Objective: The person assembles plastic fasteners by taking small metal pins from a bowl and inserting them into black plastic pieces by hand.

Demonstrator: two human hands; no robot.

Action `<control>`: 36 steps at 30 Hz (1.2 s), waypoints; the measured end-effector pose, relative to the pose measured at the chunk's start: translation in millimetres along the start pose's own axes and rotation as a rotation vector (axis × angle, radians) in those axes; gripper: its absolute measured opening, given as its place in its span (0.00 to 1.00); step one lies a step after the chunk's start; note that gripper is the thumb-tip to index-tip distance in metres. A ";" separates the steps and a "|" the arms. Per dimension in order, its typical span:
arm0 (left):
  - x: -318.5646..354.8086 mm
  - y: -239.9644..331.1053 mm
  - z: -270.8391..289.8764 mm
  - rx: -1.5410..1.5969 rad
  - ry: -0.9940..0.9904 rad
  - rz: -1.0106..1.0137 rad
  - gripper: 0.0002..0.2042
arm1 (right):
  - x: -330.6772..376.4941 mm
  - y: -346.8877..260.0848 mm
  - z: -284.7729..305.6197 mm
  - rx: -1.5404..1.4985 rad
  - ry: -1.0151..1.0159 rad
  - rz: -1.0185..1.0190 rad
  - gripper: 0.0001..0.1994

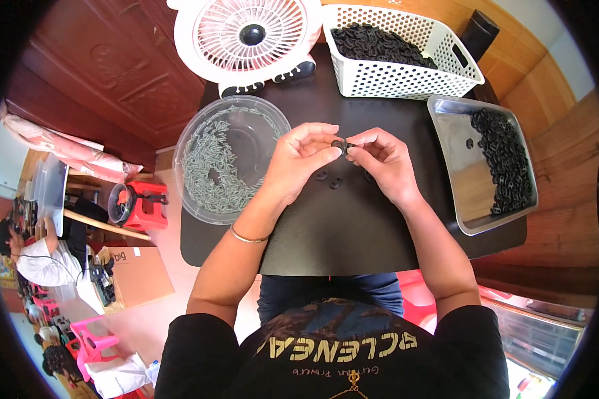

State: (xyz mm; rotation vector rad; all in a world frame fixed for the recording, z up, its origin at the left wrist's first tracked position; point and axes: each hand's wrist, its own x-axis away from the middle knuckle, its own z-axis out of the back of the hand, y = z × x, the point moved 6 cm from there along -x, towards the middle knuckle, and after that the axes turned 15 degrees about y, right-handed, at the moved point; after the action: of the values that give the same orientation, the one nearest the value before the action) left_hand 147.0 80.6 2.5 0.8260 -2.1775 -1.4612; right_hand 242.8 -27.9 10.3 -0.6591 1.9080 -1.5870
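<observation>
Matte black table: left hand & right hand fingertips pinch small black ring betw. them.

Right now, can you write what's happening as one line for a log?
left hand: pinching small black ring | right hand: pinching same ring | beside: clear bowl of grey pins, metal tray of black rings

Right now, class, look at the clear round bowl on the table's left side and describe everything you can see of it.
The clear round bowl looks like thin transparent plastic, wide and shallow, with a rim all round. It sits upright on the black table, its left side overhanging the table edge. Inside lie many small grey pins, heaped in a ring, with the middle nearly bare. The white fan stands just behind it. The left hand is close beside its right rim; whether it touches is unclear.
</observation>
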 end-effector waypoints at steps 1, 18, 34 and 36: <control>-0.6 0.6 0.6 0.018 0.027 -0.009 0.09 | -0.6 -0.5 0.4 0.007 0.002 -0.001 0.05; 2.2 0.0 -2.9 -0.012 -0.025 0.013 0.11 | 0.8 -2.4 0.4 0.000 0.018 -0.051 0.05; 4.3 3.6 -6.1 -0.028 -0.023 0.004 0.11 | 3.2 -2.8 -2.3 -0.035 0.038 -0.043 0.05; 4.2 2.6 -5.7 -0.026 -0.023 0.005 0.11 | 2.8 -1.1 -1.8 -0.053 0.040 -0.036 0.05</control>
State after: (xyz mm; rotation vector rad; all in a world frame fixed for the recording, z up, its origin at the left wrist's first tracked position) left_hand 146.6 74.5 7.1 0.7979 -2.1708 -1.5011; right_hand 239.5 -28.7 11.3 -0.6923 1.9833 -1.5877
